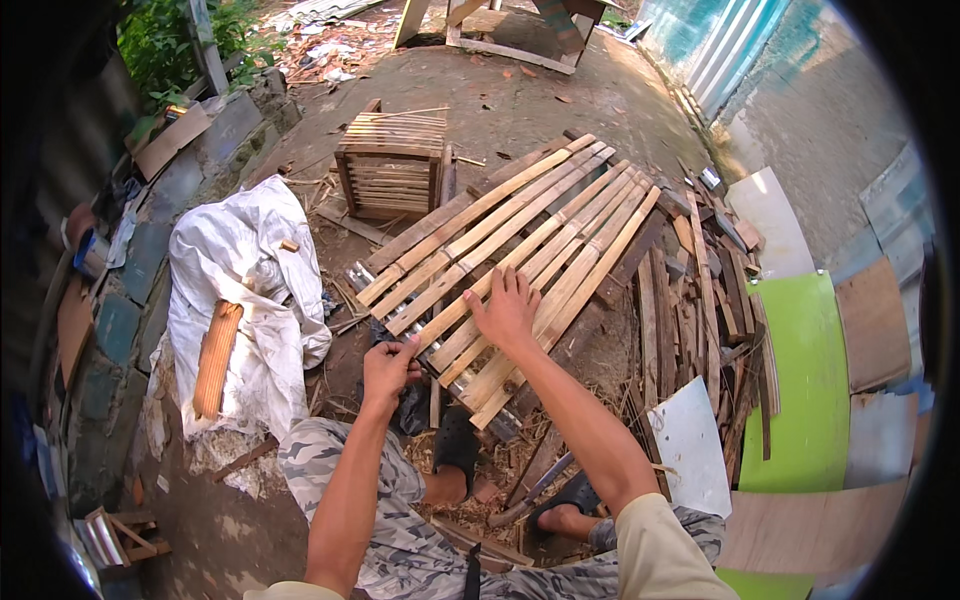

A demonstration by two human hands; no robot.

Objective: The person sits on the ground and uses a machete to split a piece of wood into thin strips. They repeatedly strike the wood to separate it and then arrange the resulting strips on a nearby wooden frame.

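Note:
A row of long bamboo slats (pixel 545 232) lies side by side before me, slanting up to the right, with gaps between some of them. They rest across darker wooden pieces and a metal-looking bar (pixel 455 378) under their near ends. My left hand (pixel 390 374) is closed at the near left end of one slat, thumb and forefinger pinching its tip; anything smaller between the fingers cannot be made out. My right hand (pixel 508 308) lies on the middle slats with its fingers spread, pressing on them from above.
A slatted wooden box frame (pixel 390 165) stands beyond the slats. On the left, a white sack (pixel 245 270) carries a wooden block (pixel 217 360). Scrap wood (pixel 700 300) piles up at right, beside a green panel (pixel 800 380). A curved tool (pixel 533 492) lies between my feet.

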